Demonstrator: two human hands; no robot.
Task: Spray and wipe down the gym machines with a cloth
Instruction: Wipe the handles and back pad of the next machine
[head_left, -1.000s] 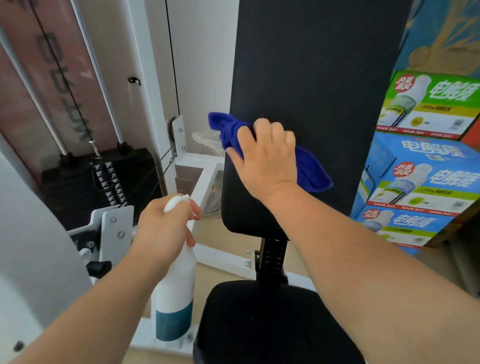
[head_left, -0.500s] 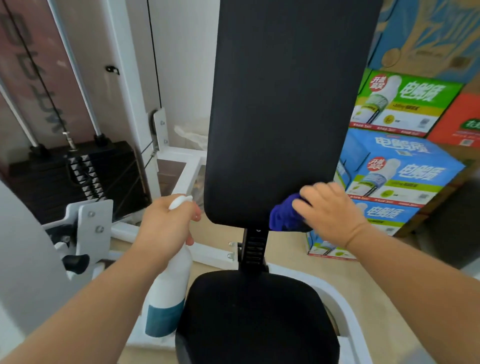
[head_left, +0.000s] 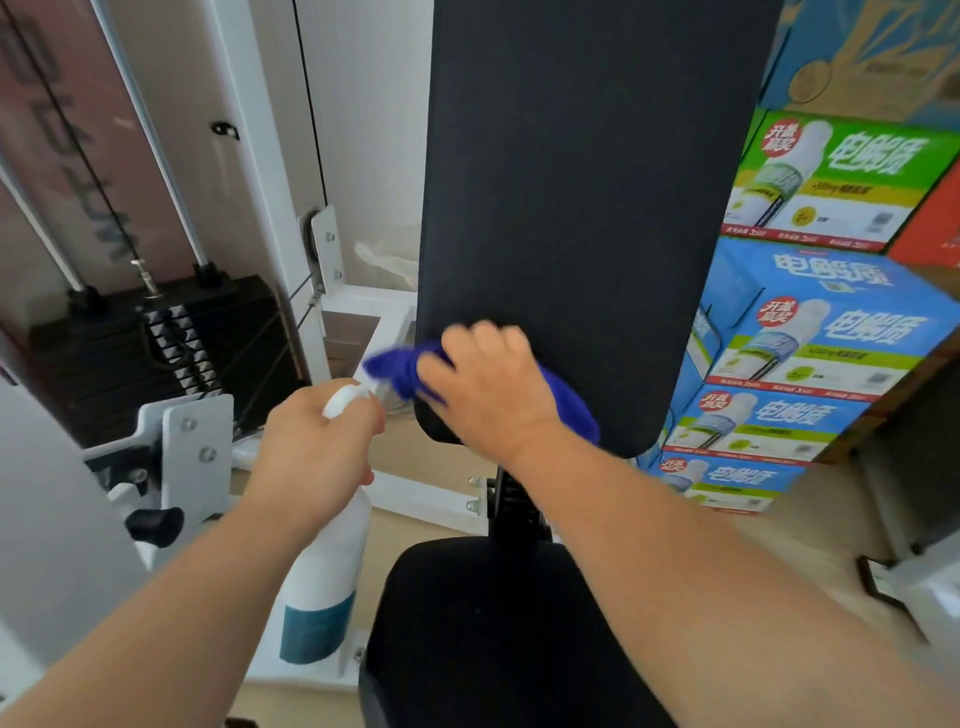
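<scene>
At the far left the weight stack (head_left: 156, 353) is sitting idle behind the white frame. Next, the left grip (head_left: 311, 452) is clamping round the neck of the bottle (head_left: 322, 587), which is hanging low beside the seat (head_left: 509, 639), its white head just short of the cloth (head_left: 400, 369). The blue cloth is lying bunched against the lower left corner of the back pad (head_left: 587, 208), and the right grip (head_left: 488, 395) is curling over it and pressing it to the black surface.

To my eye the wiping is going on at the pad's bottom edge. Doing it well is a matter of flattening the cloth out more, pushing in overlapping passes, and running right round the rounded lower rim, while the bottle is kept pointing away from the wiped part.

The right fingers (head_left: 485, 335) are smearing with motion, so their exact hold is hard to read. Most of the cloth is hiding under the palm. The nozzle is hidden behind the left knuckles. The pad's top is running out of view, and I am not able to tell whether its surface is wet. Printed boxes (head_left: 810, 338) are stacked at the right.
</scene>
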